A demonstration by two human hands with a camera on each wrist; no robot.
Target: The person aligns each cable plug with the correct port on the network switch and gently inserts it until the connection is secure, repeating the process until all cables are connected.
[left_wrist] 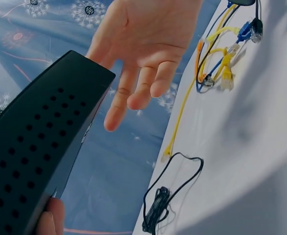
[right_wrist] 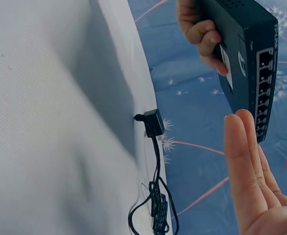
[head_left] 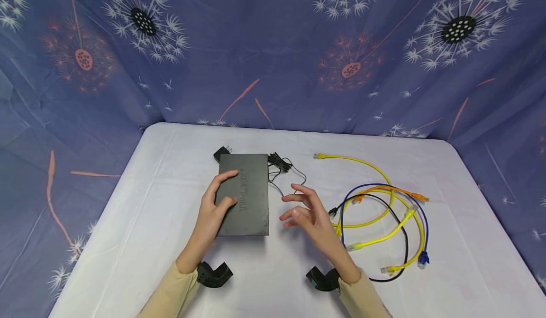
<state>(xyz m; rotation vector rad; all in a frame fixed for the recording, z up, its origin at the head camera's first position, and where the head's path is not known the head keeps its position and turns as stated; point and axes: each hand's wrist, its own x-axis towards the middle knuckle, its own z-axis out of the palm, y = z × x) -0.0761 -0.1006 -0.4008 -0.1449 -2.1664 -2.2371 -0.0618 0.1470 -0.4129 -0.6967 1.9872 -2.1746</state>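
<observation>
A dark grey network switch (head_left: 251, 195) with a row of ports (right_wrist: 264, 93) along one side is held up over the table. My left hand (head_left: 209, 213) grips it by the left edge, thumb and a finger on the top face and other fingers curled underneath in the right wrist view. In the left wrist view its vented side (left_wrist: 35, 132) faces me. My right hand (head_left: 313, 216) hovers to the right of the switch, fingers loosely spread and holding nothing. Behind the switch lie a black power adapter (head_left: 221, 154) and its bundled cord (head_left: 279, 162).
Several network cables lie looped together on the right of the white table (head_left: 128, 242), among them a yellow cable (head_left: 379, 240), a blue cable (head_left: 426, 223), an orange cable (head_left: 401, 191) and a black cable (head_left: 406, 247). A patterned blue curtain (head_left: 256, 48) hangs behind.
</observation>
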